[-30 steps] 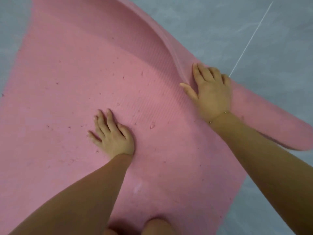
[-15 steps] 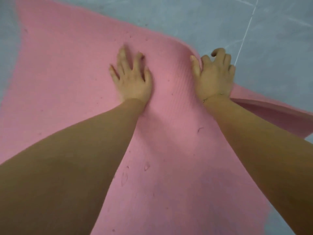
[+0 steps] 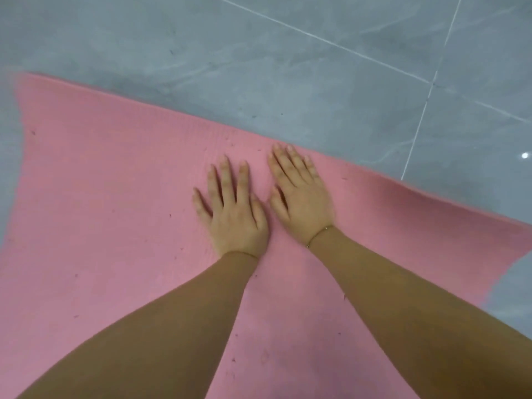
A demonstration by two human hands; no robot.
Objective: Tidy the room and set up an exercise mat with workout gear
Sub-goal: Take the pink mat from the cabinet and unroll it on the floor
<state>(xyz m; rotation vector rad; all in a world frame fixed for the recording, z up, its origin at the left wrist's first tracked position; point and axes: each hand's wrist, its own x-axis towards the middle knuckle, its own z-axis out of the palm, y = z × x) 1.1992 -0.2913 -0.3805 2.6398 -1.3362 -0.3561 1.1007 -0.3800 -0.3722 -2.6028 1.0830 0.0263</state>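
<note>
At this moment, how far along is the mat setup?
Done: the pink mat is unrolled on the grey tile floor. In hand: the left hand and right hand press flat near its far edge. Left: no workout gear is in view.

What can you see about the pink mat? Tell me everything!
The pink exercise mat is a thin, foam-looking sheet with a fine ribbed texture, unrolled flat on the grey tiled floor. Small dark nicks and specks dot its surface. Its far edge runs slantwise across the view, and the left corner looks slightly wavy. The left hand and right hand press on it side by side, fingers straight, near that far edge.
</note>
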